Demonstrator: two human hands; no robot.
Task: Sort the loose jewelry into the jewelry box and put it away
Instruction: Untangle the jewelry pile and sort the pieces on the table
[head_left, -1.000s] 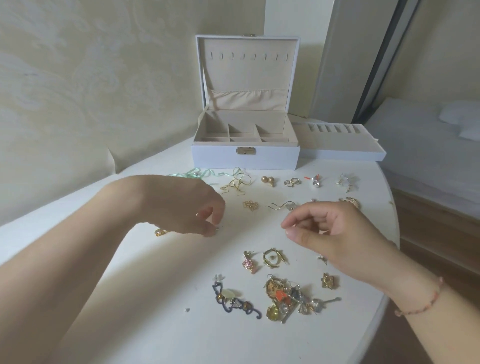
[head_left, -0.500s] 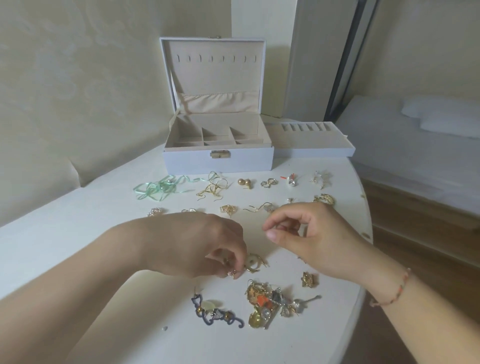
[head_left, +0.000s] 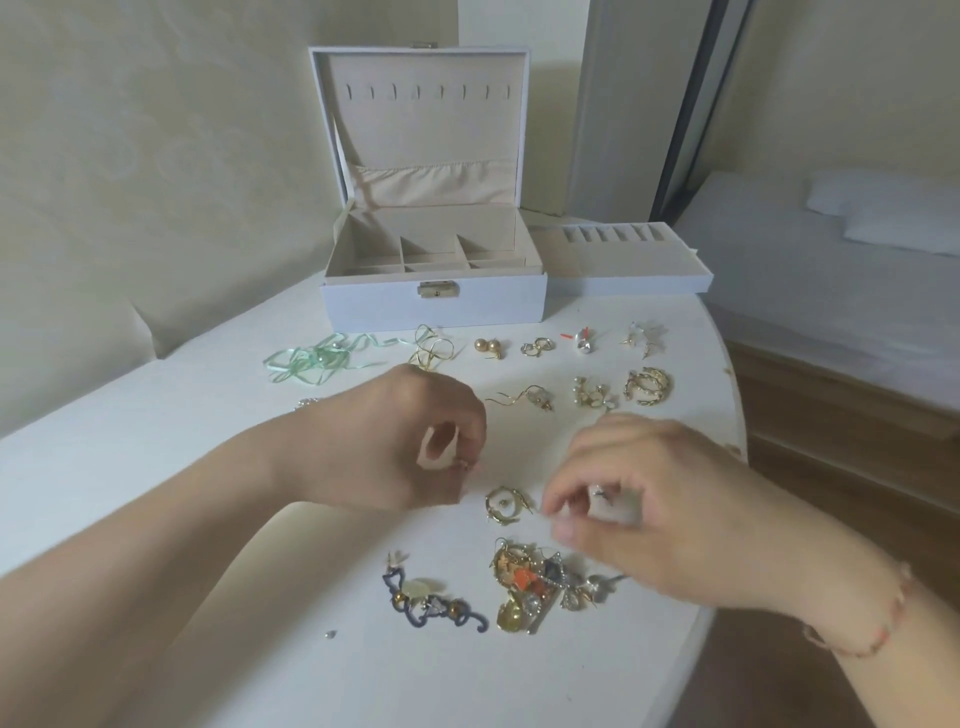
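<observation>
The white jewelry box (head_left: 434, 309) stands open at the back of the white table (head_left: 156, 467), its beige compartments bare. Loose earrings (head_left: 647, 387) lie in rows in front of it. My left hand (head_left: 395, 447) hovers over the table's middle and pinches a small pink-and-gold earring (head_left: 465, 464) at its fingertips. My right hand (head_left: 654, 509) is curled just right of a gold hoop (head_left: 506, 504), and a small silver piece (head_left: 597, 491) shows inside its pinching fingers. A tangled jewelry pile (head_left: 535, 582) lies just below that hand.
The box's removable tray (head_left: 623, 283) sits to the right of the box. A green ribbon (head_left: 311, 358) lies at the left, a dark blue beaded cord (head_left: 431, 605) near the front. The table's rounded edge (head_left: 737, 415) drops off at the right, toward a bed (head_left: 831, 270).
My left hand has picked the pink-and-gold earring up from beside the gold hoop. My right hand dropped toward me, onto the spot where the small silver piece lay. The view shifted.
</observation>
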